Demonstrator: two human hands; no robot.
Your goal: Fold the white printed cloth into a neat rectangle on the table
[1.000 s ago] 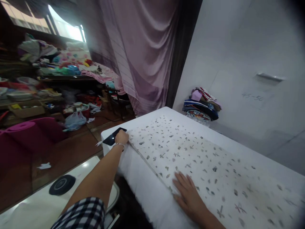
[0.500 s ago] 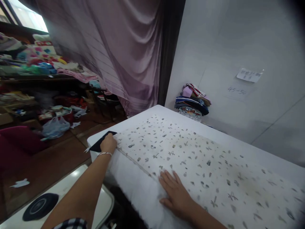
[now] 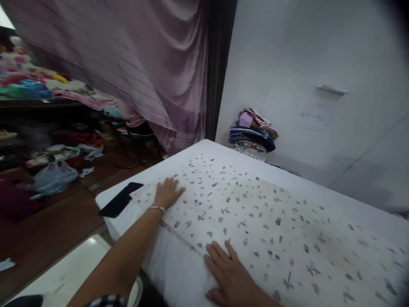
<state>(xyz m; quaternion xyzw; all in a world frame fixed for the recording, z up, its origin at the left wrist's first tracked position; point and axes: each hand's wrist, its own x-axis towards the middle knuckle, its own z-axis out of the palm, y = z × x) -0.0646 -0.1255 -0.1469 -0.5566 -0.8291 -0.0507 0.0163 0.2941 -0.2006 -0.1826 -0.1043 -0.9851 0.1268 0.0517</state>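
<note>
White fabric with a small leaf and sprig print (image 3: 243, 213) lies spread over a white table (image 3: 204, 147). My left hand (image 3: 168, 192) rests flat on its left part, fingers stretched out, with nothing held. Near the front edge of the cloth, my right hand (image 3: 230, 273) presses flat with the fingers spread. A flat black rectangular piece (image 3: 119, 200) lies at the table's left end, beside the cloth's corner and apart from my left hand. Part of the cloth hangs over the front edge.
A folded fabric stack (image 3: 254, 132) stands by the white wall (image 3: 303, 64) behind the table. A mauve curtain (image 3: 172, 64) hangs at the back. A white plastic bag (image 3: 55, 177) sits on the floor at left. A cream-coloured surface (image 3: 70, 264) is below my left arm.
My left hand has let go of the black piece and moved right onto the printed cloth, opening flat. My right hand stays on the cloth. The view has turned slightly.
</note>
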